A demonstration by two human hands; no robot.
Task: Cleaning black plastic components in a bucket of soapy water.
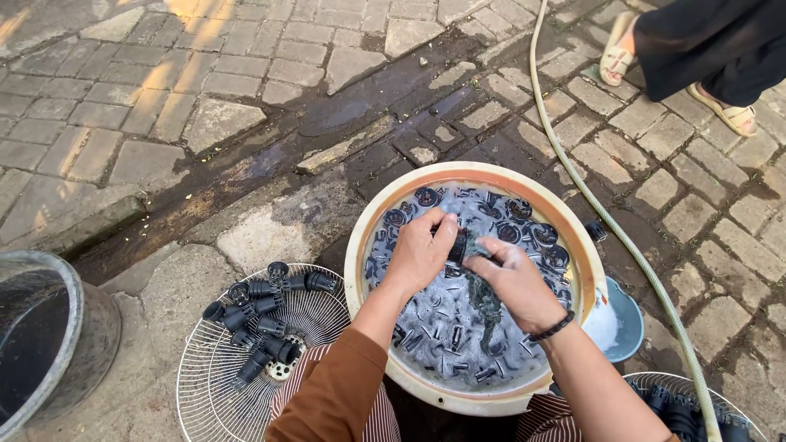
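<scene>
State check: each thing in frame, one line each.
Left hand: gripping a small black cup over the basin.
Right hand: scrubbing it with a dark cloth.
Basin: full of soapy water and black cups.
Fan grille: flat on the ground, washed cups piled on it.
Hose: lying across the paving.

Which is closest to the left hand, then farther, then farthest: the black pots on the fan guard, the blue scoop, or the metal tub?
From the left hand:
1. Black pots, on the wire fan guard, lower left.
2. Blue scoop, right of the basin.
3. Metal tub, far left edge.
</scene>
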